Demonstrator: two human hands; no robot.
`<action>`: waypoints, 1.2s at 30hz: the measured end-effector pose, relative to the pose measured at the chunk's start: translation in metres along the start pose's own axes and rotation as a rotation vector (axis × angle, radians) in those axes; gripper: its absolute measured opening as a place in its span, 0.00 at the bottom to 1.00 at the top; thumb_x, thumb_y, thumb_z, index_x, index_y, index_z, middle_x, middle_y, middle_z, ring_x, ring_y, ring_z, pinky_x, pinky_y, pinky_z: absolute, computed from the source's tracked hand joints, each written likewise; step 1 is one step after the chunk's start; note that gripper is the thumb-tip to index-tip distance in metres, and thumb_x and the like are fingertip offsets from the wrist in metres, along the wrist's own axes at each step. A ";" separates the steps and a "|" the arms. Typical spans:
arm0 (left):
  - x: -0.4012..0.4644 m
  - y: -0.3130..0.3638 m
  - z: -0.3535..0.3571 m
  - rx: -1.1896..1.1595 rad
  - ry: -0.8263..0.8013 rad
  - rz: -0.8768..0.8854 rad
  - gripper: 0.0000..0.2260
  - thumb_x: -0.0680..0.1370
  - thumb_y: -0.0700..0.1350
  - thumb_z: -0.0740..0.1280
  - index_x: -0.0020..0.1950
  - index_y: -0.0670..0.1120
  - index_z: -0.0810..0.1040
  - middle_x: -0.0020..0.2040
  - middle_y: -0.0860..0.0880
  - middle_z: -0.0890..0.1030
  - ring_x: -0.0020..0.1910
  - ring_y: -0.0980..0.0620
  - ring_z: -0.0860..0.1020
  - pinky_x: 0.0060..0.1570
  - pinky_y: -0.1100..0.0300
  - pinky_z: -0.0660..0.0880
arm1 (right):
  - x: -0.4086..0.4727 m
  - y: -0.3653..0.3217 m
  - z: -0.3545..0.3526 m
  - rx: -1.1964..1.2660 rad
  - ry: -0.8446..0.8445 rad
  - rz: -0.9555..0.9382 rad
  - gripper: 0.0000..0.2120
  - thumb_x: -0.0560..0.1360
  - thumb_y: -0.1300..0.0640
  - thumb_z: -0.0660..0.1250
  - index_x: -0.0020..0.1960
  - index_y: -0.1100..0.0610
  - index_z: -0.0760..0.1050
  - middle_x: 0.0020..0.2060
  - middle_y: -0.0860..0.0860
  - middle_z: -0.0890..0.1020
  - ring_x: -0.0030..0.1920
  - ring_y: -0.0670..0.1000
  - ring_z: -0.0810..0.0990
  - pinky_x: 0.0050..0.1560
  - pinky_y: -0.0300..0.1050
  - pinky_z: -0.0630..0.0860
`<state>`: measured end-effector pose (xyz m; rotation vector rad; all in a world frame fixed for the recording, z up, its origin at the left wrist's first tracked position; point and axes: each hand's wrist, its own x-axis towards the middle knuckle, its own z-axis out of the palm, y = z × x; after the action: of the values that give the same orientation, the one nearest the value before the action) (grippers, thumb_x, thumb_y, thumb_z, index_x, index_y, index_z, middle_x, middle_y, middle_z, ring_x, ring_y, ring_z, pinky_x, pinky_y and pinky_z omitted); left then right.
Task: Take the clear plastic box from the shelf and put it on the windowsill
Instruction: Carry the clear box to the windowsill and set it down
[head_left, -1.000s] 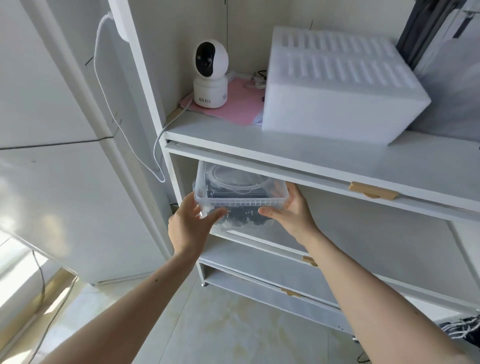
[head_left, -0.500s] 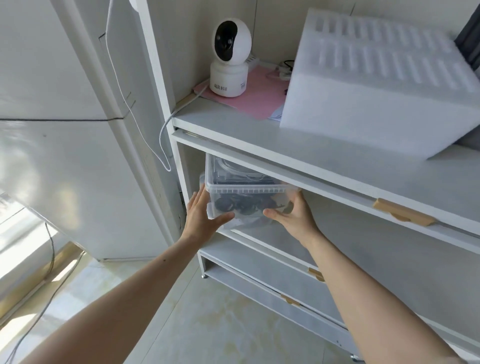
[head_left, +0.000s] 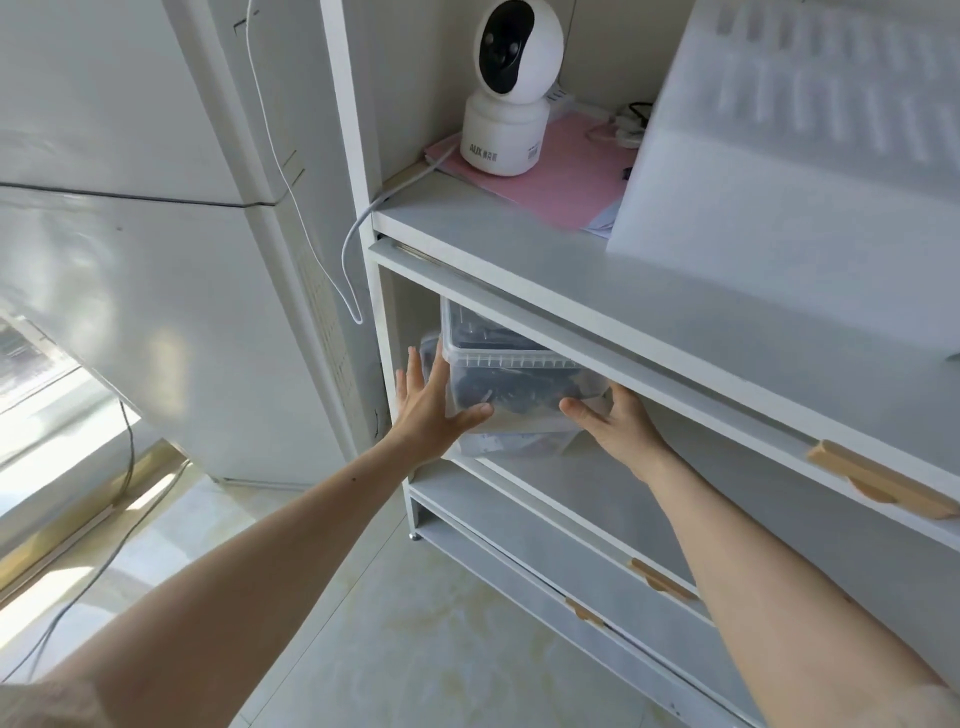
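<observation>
The clear plastic box (head_left: 519, 387), with a ribbed rim and dark items inside, sits in the shelf compartment just under the white shelf board (head_left: 597, 332). It rests on a second clear box (head_left: 511, 441). My left hand (head_left: 428, 410) presses flat against its left side with the thumb across the front. On the front right corner, my right hand (head_left: 621, 426) grips with the thumb on the front wall. A sunlit ledge (head_left: 47, 441) by the window lies low at the left.
On the top shelf stand a white security camera (head_left: 511, 88) on pink paper (head_left: 571, 171) and a big white foam block (head_left: 805, 156). A white cable (head_left: 304, 208) hangs beside the white fridge (head_left: 130, 270). Wooden handles (head_left: 878, 486) stick out of the shelf fronts.
The box stuck out past the shelf front a second ago; now it lies deeper inside the compartment. Both hands stayed on it, and my view has come closer to the shelf.
</observation>
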<state>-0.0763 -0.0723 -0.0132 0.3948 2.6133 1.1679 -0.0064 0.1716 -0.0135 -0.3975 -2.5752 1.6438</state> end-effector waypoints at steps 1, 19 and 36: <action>0.002 0.000 0.000 -0.024 -0.014 -0.025 0.44 0.75 0.58 0.71 0.82 0.55 0.46 0.84 0.41 0.43 0.83 0.39 0.39 0.79 0.40 0.43 | 0.002 0.001 0.000 0.002 -0.010 0.008 0.18 0.69 0.41 0.77 0.58 0.33 0.78 0.55 0.31 0.84 0.61 0.29 0.79 0.69 0.34 0.70; 0.012 -0.004 -0.010 -0.123 -0.102 -0.102 0.54 0.56 0.74 0.69 0.79 0.53 0.62 0.71 0.39 0.68 0.72 0.37 0.66 0.71 0.38 0.69 | 0.027 0.019 0.011 0.112 -0.074 0.064 0.27 0.68 0.61 0.81 0.65 0.62 0.80 0.65 0.60 0.84 0.69 0.59 0.81 0.77 0.60 0.71; -0.052 -0.028 -0.020 -0.232 -0.083 -0.074 0.56 0.53 0.72 0.72 0.78 0.52 0.65 0.74 0.43 0.66 0.75 0.41 0.65 0.75 0.43 0.68 | -0.040 0.015 0.041 0.234 -0.052 -0.063 0.36 0.60 0.59 0.84 0.57 0.27 0.79 0.50 0.48 0.90 0.50 0.46 0.89 0.46 0.37 0.85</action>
<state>-0.0381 -0.1219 -0.0152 0.2903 2.3670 1.3798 0.0268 0.1313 -0.0416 -0.2588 -2.3645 1.9267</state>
